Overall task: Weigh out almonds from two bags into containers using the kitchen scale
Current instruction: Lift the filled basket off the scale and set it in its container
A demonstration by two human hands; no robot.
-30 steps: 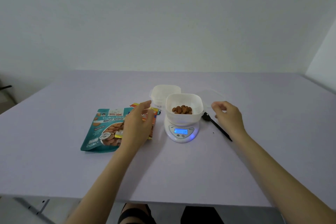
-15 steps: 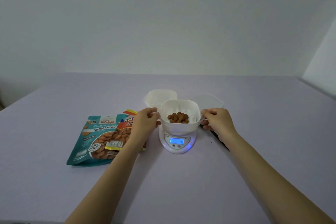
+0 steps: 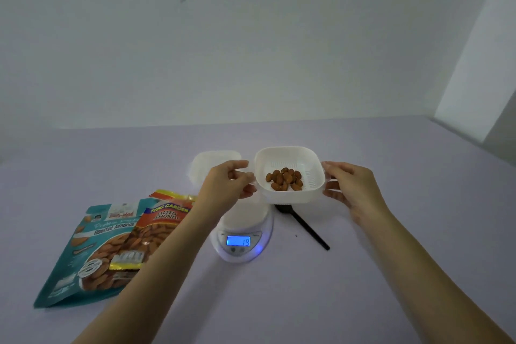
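Note:
A white square bowl (image 3: 279,196) with several almonds (image 3: 284,179) in it hangs in the air above and right of the white kitchen scale (image 3: 242,237). My left hand (image 3: 229,184) grips its left rim and my right hand (image 3: 349,188) grips its right rim. The scale's platform is bare and its blue display is lit. A teal bag of roasted almonds (image 3: 83,254) lies flat at the left, with an orange bag of salted almonds (image 3: 150,232) lying partly on it. A white container (image 3: 206,162) stands behind my left hand, partly hidden.
A black spoon (image 3: 304,227) lies on the lilac table (image 3: 279,301) right of the scale, its head under the lifted bowl. A white wall runs behind the table's far edge.
Both hands took hold of the bowl's sides while it stood on the scale, then lifted it off and moved it up and to the right. The spoon's head is now visible below it.

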